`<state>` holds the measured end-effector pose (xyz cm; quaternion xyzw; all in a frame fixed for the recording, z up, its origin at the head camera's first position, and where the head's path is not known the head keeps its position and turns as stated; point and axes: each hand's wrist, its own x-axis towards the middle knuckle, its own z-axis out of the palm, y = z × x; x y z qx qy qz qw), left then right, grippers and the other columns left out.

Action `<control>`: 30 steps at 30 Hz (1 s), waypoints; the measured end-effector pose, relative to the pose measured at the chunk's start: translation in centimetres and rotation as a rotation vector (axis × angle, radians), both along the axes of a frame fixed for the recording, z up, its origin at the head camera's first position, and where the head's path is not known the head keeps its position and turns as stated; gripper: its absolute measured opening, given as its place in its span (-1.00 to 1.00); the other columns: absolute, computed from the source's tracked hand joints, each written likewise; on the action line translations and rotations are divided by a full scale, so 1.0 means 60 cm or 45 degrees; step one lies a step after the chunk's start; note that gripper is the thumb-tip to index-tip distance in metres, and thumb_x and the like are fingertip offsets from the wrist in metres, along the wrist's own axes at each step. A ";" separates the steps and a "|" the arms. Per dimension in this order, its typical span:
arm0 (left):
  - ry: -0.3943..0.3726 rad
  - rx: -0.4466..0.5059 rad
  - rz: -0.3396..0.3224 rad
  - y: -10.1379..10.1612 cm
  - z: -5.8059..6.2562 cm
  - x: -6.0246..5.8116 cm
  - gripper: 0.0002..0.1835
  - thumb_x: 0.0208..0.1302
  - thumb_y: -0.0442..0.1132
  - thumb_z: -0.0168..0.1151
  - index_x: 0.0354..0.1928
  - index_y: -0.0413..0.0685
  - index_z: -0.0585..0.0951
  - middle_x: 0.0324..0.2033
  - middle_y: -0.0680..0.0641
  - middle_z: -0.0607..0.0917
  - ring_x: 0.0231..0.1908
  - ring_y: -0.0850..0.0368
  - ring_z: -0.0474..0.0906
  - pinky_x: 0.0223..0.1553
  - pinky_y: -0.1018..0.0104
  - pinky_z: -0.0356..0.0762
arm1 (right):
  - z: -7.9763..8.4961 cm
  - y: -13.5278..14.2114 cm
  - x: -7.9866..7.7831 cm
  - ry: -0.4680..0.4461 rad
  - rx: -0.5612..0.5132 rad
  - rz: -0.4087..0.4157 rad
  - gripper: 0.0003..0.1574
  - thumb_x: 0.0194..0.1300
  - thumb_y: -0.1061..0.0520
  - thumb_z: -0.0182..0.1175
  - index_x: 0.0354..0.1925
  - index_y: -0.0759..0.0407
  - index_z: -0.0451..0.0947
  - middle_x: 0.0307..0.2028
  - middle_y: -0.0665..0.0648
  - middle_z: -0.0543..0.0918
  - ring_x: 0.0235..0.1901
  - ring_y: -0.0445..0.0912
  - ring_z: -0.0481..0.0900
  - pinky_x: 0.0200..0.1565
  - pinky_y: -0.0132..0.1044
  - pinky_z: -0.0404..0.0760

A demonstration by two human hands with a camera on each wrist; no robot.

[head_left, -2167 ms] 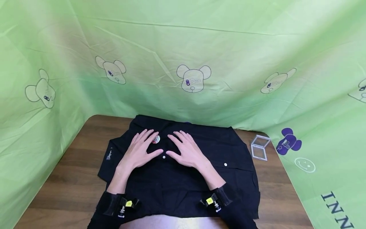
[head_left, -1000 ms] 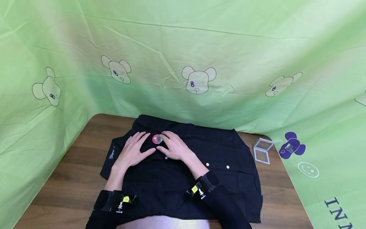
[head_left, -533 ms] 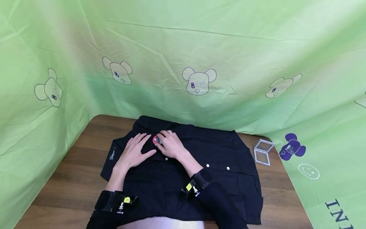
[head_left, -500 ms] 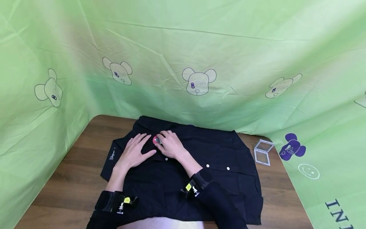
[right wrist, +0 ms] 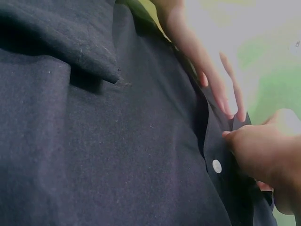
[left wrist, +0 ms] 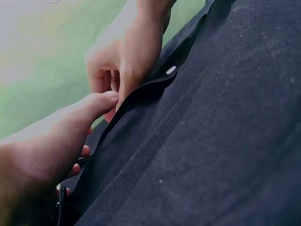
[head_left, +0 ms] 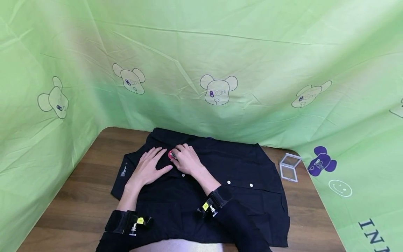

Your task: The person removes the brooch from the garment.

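Hands [head_left: 148, 170] [head_left: 188, 161] at round red badge [head_left: 170, 155] on black shirt [head_left: 217, 164]

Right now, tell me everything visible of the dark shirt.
The shirt looks like plain woven cloth, lightly creased, spread on the wooden table. Three white buttons show in the head view; a pale print sits near its left edge. The left hand rests on it; the right hand has curled fingers at a red badge on it.
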<state>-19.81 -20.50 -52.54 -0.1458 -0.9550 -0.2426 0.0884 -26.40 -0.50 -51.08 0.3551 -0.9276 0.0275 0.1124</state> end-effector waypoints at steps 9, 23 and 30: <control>-0.002 0.004 0.004 0.002 0.002 -0.001 -0.12 0.31 0.33 0.25 0.52 -0.04 0.40 0.45 -0.24 0.37 0.47 -0.25 0.07 0.41 -0.34 -0.01 | -0.003 -0.002 -0.002 -0.007 -0.008 0.002 -0.50 0.44 -0.16 0.26 0.21 0.02 0.67 0.14 0.05 0.63 0.10 -0.04 0.47 0.11 -0.11 0.51; 0.067 0.009 -0.060 0.003 0.014 0.000 -0.24 0.36 0.08 0.34 0.49 -0.11 0.43 0.42 -0.27 0.41 0.42 -0.28 0.19 0.35 -0.40 0.11 | 0.000 0.013 -0.007 -0.040 -0.141 0.074 -0.56 0.43 -0.10 0.28 0.14 0.07 0.71 0.09 0.08 0.68 0.04 -0.03 0.53 0.10 -0.09 0.54; 0.097 -0.011 -0.072 0.002 0.022 -0.006 -0.29 0.39 0.05 0.32 0.47 -0.13 0.46 0.39 -0.27 0.45 0.41 -0.28 0.22 0.35 -0.37 0.14 | -0.002 0.013 -0.012 -0.079 -0.256 0.133 -0.59 0.39 -0.05 0.31 0.08 0.13 0.74 0.03 0.09 0.72 0.02 -0.03 0.56 0.10 -0.09 0.57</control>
